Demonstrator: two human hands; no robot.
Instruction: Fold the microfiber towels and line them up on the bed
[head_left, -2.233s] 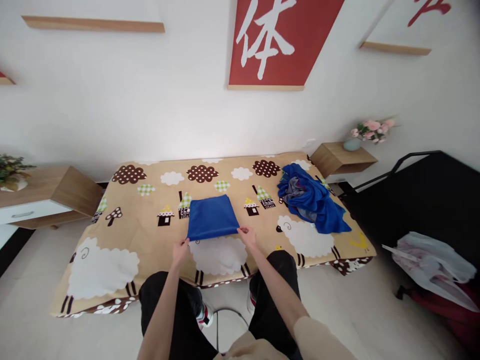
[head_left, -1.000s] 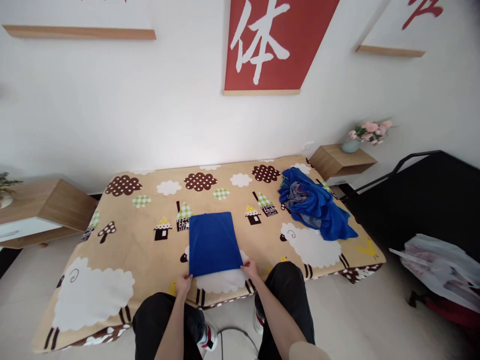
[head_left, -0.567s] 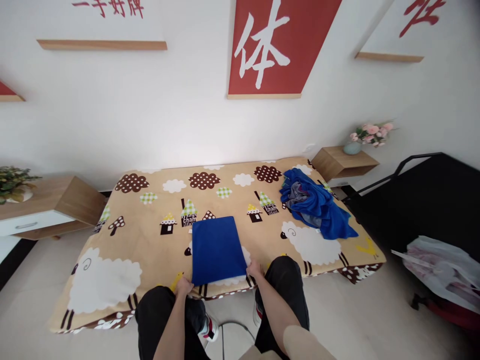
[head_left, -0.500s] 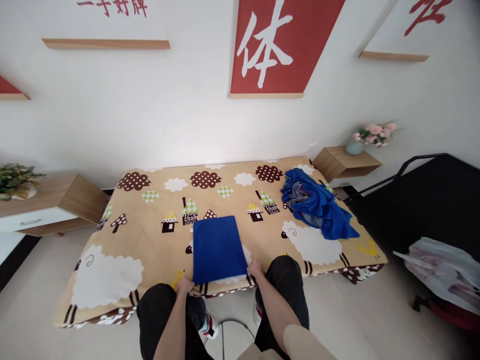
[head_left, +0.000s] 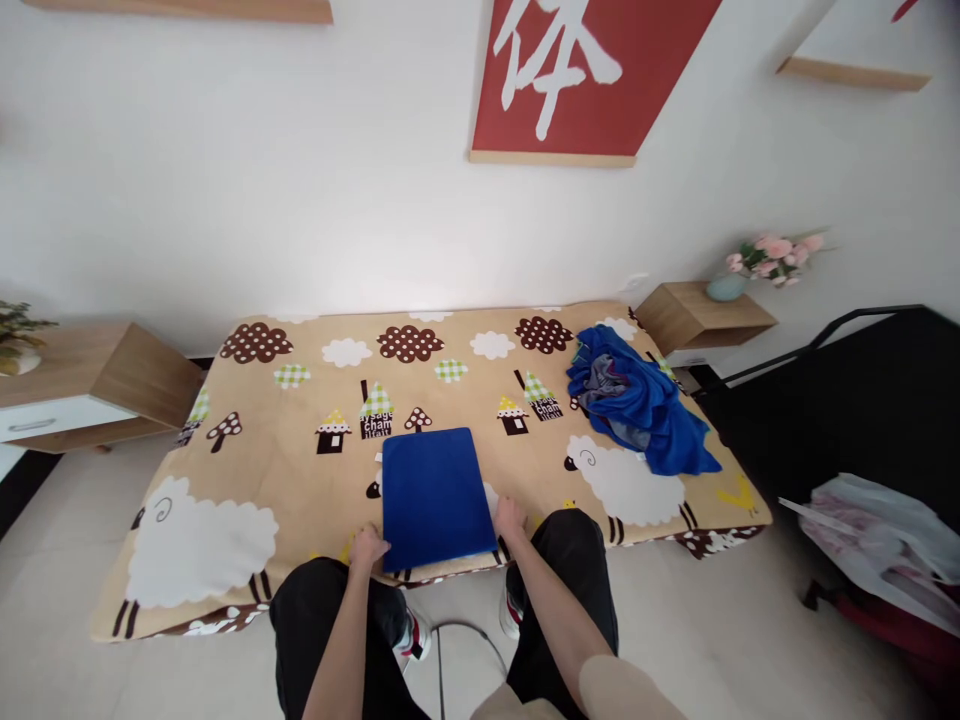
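A folded blue cloth [head_left: 436, 498], nearly square, lies flat near the front edge of the bed [head_left: 300, 470]. At its near left corner is my left hand [head_left: 367, 547], fingers closed and the fingertips at the cloth's edge. On the opposite side, my right hand [head_left: 511, 518] is closed at the right edge, just above the near corner. The fingertips of both hands are partly hidden, so the exact grip is hard to see. A crumpled pile of blue and grey cloth [head_left: 641, 405] lies on the right part of the bed.
A wooden nightstand [head_left: 697, 315] with a flower vase [head_left: 726, 288] stands right of the bed, another nightstand [head_left: 112, 370] with a plant on the left. A black framed piece [head_left: 840, 400] and a plastic bag [head_left: 877, 540] are at the right. My knees are against the bed's front.
My hands have moved slightly up along the cloth's sides from its near corners. The pale strip under the near right edge is now covered by blue cloth. The view has tilted down slightly.
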